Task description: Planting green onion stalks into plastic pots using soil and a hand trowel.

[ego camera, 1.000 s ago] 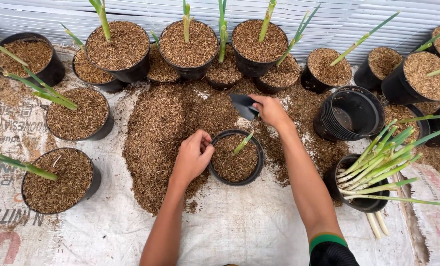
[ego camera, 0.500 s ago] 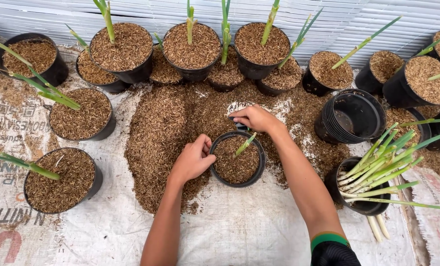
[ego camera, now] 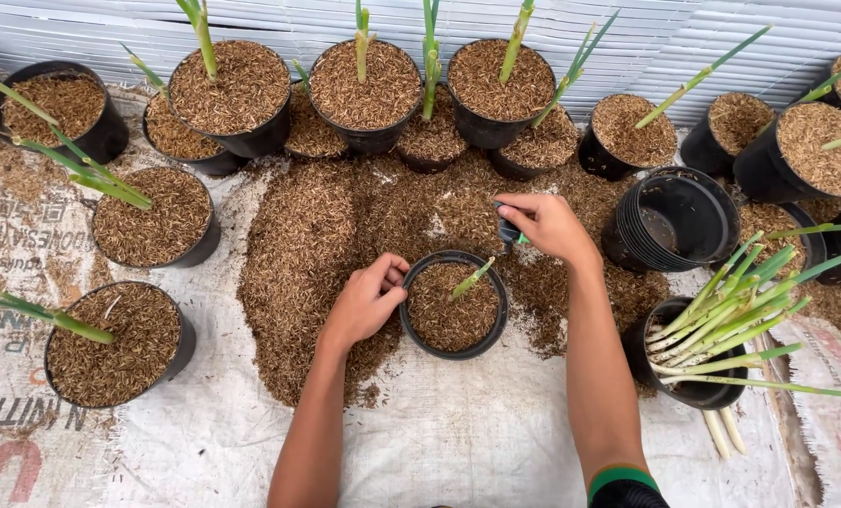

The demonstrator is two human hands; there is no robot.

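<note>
Sitting between both hands: pot (ego camera: 453, 304)

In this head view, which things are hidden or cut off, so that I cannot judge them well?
- Scoop: the right hand covers most of it; its shape is unclear.
- Pot: the left hand hides where the fingers meet its rim.
- Cutting: husks bury its base.
- Stacked empty pots: their count is unclear.
- Far-right pots: cut off by the frame edge.
</note>
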